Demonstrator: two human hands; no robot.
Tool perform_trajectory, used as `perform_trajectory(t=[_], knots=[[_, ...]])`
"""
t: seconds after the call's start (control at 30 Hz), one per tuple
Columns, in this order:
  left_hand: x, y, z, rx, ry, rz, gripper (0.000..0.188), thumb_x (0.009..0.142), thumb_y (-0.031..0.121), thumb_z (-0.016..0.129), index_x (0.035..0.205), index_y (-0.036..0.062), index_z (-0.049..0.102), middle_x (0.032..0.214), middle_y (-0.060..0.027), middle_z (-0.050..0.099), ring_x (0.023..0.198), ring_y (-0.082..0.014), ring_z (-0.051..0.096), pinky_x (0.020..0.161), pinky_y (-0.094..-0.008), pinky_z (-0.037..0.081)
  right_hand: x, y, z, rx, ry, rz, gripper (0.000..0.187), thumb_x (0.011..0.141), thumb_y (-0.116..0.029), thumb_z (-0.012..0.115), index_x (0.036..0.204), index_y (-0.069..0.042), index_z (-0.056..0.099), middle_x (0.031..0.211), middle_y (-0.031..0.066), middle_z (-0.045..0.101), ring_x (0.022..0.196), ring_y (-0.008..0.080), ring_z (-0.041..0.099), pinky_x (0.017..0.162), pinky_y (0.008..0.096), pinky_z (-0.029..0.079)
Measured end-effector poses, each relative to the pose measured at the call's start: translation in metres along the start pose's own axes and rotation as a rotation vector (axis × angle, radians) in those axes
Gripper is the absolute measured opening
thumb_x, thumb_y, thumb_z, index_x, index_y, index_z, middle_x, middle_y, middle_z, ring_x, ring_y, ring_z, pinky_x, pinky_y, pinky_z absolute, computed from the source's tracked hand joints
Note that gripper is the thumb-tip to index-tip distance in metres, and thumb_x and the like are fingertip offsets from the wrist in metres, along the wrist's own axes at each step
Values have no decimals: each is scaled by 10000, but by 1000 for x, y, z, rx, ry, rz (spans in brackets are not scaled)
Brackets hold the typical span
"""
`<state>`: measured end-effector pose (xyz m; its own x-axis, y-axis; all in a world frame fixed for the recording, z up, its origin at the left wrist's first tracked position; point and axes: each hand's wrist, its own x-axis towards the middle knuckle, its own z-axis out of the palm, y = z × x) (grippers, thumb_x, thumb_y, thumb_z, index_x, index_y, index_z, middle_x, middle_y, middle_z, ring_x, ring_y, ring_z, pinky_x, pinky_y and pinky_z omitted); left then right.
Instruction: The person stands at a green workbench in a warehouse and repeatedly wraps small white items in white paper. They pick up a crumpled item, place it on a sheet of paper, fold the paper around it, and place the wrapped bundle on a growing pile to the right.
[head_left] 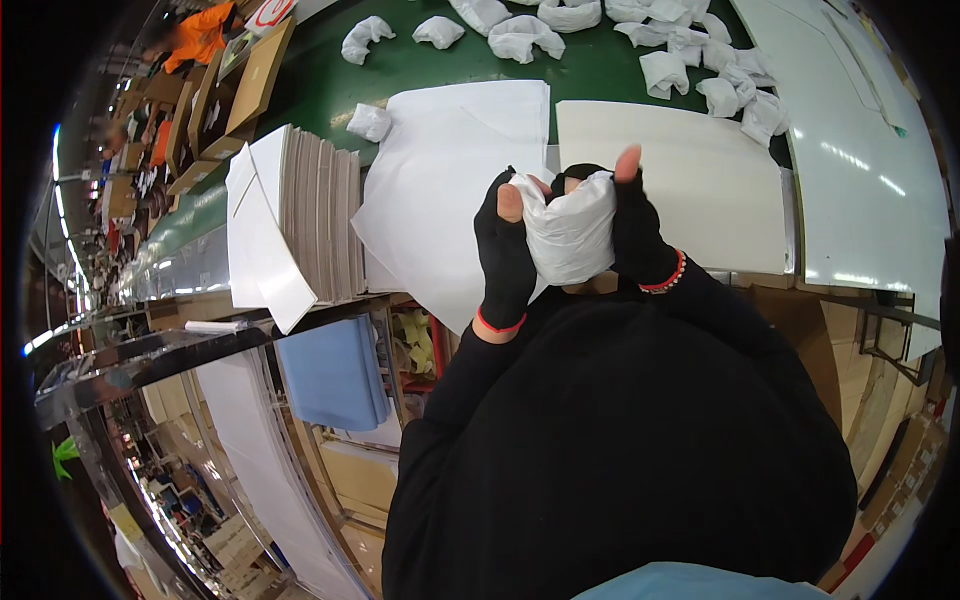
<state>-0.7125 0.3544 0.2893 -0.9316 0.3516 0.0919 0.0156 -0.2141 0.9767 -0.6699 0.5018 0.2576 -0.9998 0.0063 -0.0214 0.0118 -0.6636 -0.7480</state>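
A white paper-wrapped bundle (pixel 572 238) is held up between my two hands in front of my chest. My left hand (pixel 506 245), in a black fingerless glove, grips its left side with the thumb near the top edge. On the other side my right hand (pixel 638 230), gloved the same way, closes round it with the thumb pointing up. Most of the fingers are hidden behind the bundle, and the paper covers whatever is inside. Beneath and beyond my hands lie large white paper sheets (pixel 455 150) and a stack of cream sheets (pixel 680 180).
Several wrapped bundles (pixel 525 38) lie along the far side of the green table (pixel 400 68), with more heaped far right. A small wrapped piece (pixel 370 122) sits by the sheets. At left stand a stack of boards (pixel 320 215) and open cardboard boxes (pixel 255 80).
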Motion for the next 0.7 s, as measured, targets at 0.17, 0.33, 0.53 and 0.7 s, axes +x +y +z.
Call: perform_trajectory(t=[0.17, 0.33, 0.53, 0.7], knots=[[3, -25, 36, -268, -158, -175, 622, 1021, 489, 341, 1398, 0, 417, 1145, -72, 587, 1035, -161, 550, 888, -290, 449, 20, 8, -3, -561, 332, -409, 241, 871, -264, 564, 988, -57, 602, 907, 41, 598, 847, 174, 600, 765, 321, 482], [7, -51, 27, -680, -266, -471, 382, 1017, 410, 430, 1178, 79, 534, 954, -9, 542, 860, -133, 553, 789, -273, 464, 8, 7, -25, -451, 384, -588, 445, 795, -199, 727, 1194, -106, 554, 1041, 81, 616, 927, 218, 619, 816, 365, 501], [12, -52, 108, 241, -362, 64, 516, 976, 511, 451, 1125, 19, 501, 1035, -67, 526, 928, -165, 537, 810, -296, 441, -65, -40, -57, -331, 204, -378, 825, 685, -253, 878, 1361, -43, 454, 1296, 37, 572, 1208, 164, 517, 1060, 313, 379], [7, -41, 141, 336, -700, -1, 819, 948, 690, 171, 1409, 65, 429, 1386, -114, 485, 1279, -250, 413, 1062, -417, 284, -180, -92, -180, -888, 173, -376, 278, 804, -190, 749, 999, -37, 625, 1019, 73, 644, 978, 236, 608, 964, 382, 451]])
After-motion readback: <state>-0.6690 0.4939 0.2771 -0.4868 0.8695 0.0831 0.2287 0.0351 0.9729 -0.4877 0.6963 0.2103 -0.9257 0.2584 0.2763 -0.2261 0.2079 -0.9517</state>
